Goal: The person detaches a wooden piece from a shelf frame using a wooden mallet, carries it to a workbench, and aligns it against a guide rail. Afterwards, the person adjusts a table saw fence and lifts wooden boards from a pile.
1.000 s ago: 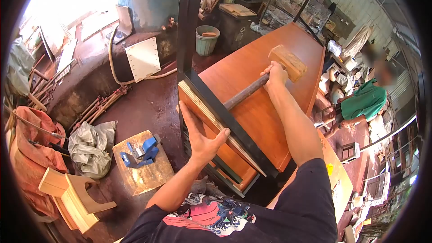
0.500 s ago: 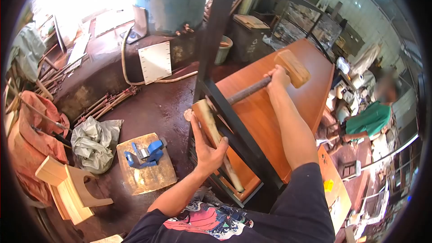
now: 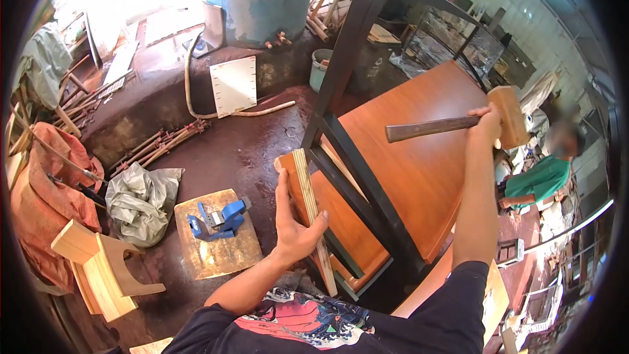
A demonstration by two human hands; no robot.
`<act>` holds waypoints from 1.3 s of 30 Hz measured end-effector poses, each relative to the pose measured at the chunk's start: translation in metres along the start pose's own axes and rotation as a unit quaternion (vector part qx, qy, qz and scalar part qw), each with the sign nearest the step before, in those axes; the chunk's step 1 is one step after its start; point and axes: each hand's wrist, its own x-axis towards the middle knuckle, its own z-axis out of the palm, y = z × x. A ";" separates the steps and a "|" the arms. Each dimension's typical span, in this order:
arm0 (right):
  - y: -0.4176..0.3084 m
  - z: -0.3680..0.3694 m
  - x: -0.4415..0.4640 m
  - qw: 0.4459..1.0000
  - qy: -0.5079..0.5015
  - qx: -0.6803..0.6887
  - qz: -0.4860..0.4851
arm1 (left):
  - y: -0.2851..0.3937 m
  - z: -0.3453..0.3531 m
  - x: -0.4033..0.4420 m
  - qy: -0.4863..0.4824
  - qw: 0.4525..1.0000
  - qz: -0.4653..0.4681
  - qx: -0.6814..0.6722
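My left hand [image 3: 296, 229] grips a narrow wooden board [image 3: 306, 200] with a pale layered edge, its thumb on one side and fingers on the other. The board is held apart from the black frame [image 3: 367, 187], to its left. My right hand [image 3: 486, 128] is closed round the handle of a wooden mallet [image 3: 510, 117], close to its head. The mallet is raised over the reddish-brown panel [image 3: 413, 151], which lies inside the black frame.
A blue tool [image 3: 219, 219] rests on a worn stool [image 3: 196, 249] at lower left, beside a small wooden step piece [image 3: 108, 272] and a grey plastic bag [image 3: 141, 200]. A person in green [image 3: 537, 180] is at the right. A blue drum [image 3: 262, 0] stands behind.
The board in my left hand has come away from the black frame, to the left. My right hand has carried the mallet to the right. The view has shifted.
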 end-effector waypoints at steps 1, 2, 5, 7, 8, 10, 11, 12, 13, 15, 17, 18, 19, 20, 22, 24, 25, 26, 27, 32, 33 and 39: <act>-0.018 -0.005 -0.001 1.000 -0.019 0.011 0.000 | 0.006 -0.004 0.002 -0.021 0.999 -0.009 -0.049; -0.038 -0.009 -0.003 0.999 -0.039 0.023 -0.003 | 0.010 -0.008 0.003 -0.036 0.992 -0.030 -0.121; -0.097 -0.006 -0.045 0.998 -0.052 -0.012 -0.024 | 0.026 -0.022 0.008 -0.093 0.950 -0.085 -0.285; -0.122 -0.007 -0.069 0.996 -0.060 -0.057 -0.032 | 0.027 -0.032 0.011 -0.133 0.930 -0.076 -0.333; -0.132 -0.008 -0.079 0.993 -0.066 -0.091 -0.032 | 0.027 -0.038 0.012 -0.151 0.919 -0.071 -0.358; -0.149 -0.010 -0.101 0.984 -0.076 -0.160 -0.028 | 0.029 -0.051 0.015 -0.181 0.897 -0.086 -0.394; -0.154 -0.018 -0.099 0.977 -0.087 -0.196 -0.017 | 0.029 -0.056 0.018 -0.196 0.884 -0.093 -0.414; -0.158 -0.021 -0.109 0.965 -0.085 -0.250 -0.014 | 0.030 -0.062 0.020 -0.213 0.870 -0.101 -0.433; -0.161 -0.024 -0.120 0.950 -0.082 -0.302 -0.010 | 0.031 -0.067 0.022 -0.223 0.864 -0.110 -0.438; -0.163 -0.032 -0.142 0.904 -0.080 -0.419 -0.015 | 0.033 -0.075 0.024 -0.240 0.850 -0.130 -0.451; -0.152 -0.036 -0.167 0.838 -0.081 -0.532 -0.084 | 0.029 -0.083 0.027 -0.260 0.819 -0.161 -0.485; -0.138 -0.052 -0.161 0.791 -0.095 -0.593 -0.115 | 0.028 -0.087 0.029 -0.271 0.804 -0.176 -0.498; -0.124 -0.063 -0.162 0.711 -0.107 -0.662 -0.213 | 0.033 -0.090 0.032 -0.269 0.793 -0.206 -0.506; -0.112 -0.070 -0.167 0.613 -0.118 -0.720 -0.304 | 0.034 -0.095 0.035 -0.274 0.787 -0.226 -0.504; -0.090 -0.063 -0.193 0.578 -0.077 -0.778 -0.235 | 0.032 -0.102 0.040 -0.282 0.774 -0.264 -0.502; -0.075 -0.057 -0.216 0.524 -0.094 -0.818 -0.216 | 0.033 -0.106 0.042 -0.273 0.815 -0.246 -0.448; -0.067 -0.056 -0.223 0.497 -0.105 -0.836 -0.205 | 0.038 -0.110 0.042 -0.269 0.830 -0.253 -0.418; -0.057 -0.058 -0.225 0.494 -0.116 -0.838 -0.201 | 0.040 -0.113 0.043 -0.265 0.844 -0.261 -0.387; -0.048 -0.059 -0.225 0.490 -0.126 -0.839 -0.198 | 0.039 -0.115 0.042 -0.264 0.853 -0.250 -0.375; -0.018 -0.067 -0.217 0.460 -0.168 -0.856 -0.168 | 0.029 -0.122 0.036 -0.278 0.850 -0.230 -0.382; -0.013 -0.071 -0.215 0.463 -0.169 -0.853 -0.172 | 0.028 -0.124 0.036 -0.287 0.845 -0.235 -0.386; -0.007 -0.076 -0.213 0.510 -0.188 -0.822 -0.171 | 0.029 -0.113 0.031 -0.311 0.815 -0.280 -0.400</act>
